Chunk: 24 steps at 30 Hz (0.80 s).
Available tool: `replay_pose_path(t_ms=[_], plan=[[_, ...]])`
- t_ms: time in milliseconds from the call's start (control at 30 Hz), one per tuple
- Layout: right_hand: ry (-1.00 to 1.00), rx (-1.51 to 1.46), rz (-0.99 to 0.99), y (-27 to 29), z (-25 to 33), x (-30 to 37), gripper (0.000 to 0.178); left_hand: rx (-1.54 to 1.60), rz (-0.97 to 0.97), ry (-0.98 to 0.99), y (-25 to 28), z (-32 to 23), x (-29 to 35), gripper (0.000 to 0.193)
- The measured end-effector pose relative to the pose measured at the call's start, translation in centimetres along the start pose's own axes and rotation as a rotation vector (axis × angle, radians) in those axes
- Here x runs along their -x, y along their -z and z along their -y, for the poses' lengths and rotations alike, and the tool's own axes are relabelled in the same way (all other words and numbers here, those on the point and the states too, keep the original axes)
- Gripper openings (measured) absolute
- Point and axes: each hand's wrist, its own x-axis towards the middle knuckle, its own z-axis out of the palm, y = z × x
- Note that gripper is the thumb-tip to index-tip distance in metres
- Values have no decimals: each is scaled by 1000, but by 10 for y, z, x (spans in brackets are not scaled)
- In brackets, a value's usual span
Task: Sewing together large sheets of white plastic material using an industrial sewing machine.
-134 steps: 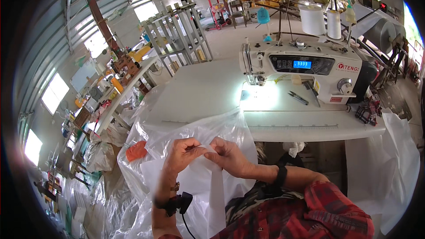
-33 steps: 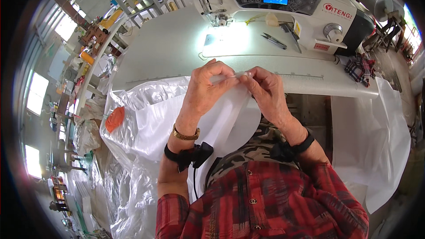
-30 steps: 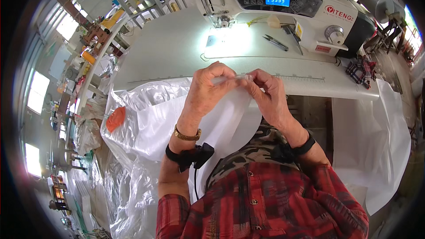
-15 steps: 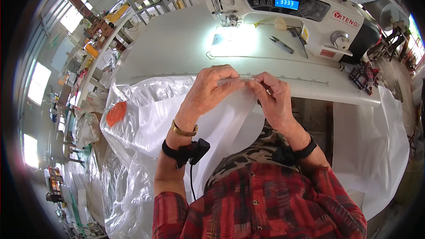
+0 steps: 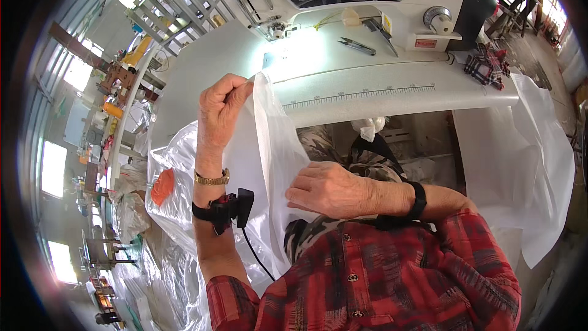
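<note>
A sheet of thin, shiny white fabric hangs over the front edge of the sewing table and down toward my lap. My left hand pinches its upper corner, raised just in front of the lit needle area. Lower down, nearer my body, my right hand is closed at the fabric's right-hand edge, with its fingertips turned under and partly hidden. The white sewing machine stands beyond the hands, its lamp shining on the needle plate.
Thread snips lie on the sewing table by the machine. A plaid cloth scrap rests at the table's right end. More white material drapes at the right. An orange patch sits on glossy sheeting at the left.
My hands, together before, are now apart. The left has moved left and up toward the needle with the fabric corner; the right has slid down the edge toward my body. The view has shifted.
</note>
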Motion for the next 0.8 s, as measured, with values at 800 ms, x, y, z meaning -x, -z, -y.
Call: replay_pose_path(t_ms=[800], plan=[[-711, -1332, -470, -43, -28, -2, 22, -106, 7, 50, 12, 0, -25, 20]])
